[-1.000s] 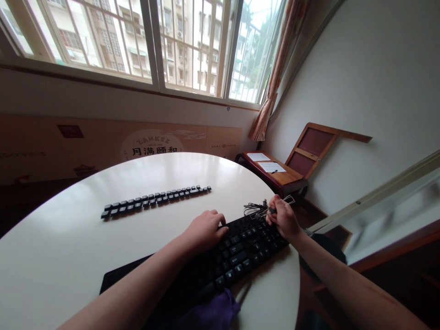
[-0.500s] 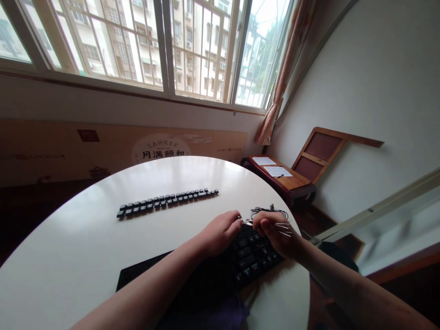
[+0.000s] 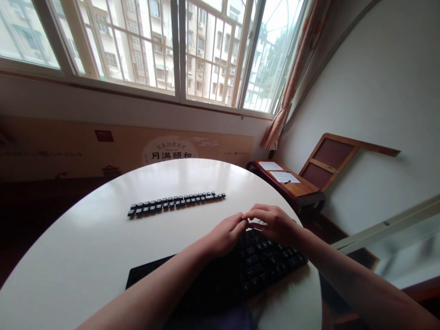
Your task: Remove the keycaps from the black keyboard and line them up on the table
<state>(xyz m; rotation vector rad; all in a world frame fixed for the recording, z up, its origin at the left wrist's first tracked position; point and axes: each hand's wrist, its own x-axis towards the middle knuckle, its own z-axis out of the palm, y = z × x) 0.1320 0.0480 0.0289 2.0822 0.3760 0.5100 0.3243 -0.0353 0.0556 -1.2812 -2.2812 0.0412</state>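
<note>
A black keyboard (image 3: pixel 256 268) lies at the near right of the white round table, partly hidden under my left forearm. Above its far edge, my left hand (image 3: pixel 227 233) pinches a small dark keycap (image 3: pixel 245 219) between thumb and fingers. My right hand (image 3: pixel 275 223) meets it there, its fingertips at the keycap. Thin silvery wires of a keycap puller (image 3: pixel 258 226) show under the right hand's curled fingers; the rest of the tool is hidden by the palm.
Two rows of loose black keycaps (image 3: pixel 175 202) lie farther back on the white table (image 3: pixel 85 247). Beyond its right edge is a low wooden stand (image 3: pixel 302 189) with paper sheets (image 3: pixel 285 177) and a pen. A barred window and a patterned curtain (image 3: pixel 283 119) are behind.
My right hand has turned, and its fingers now reach to the left fingertips. The puller's wires no longer stick out to the right. The view has shifted slightly left.
</note>
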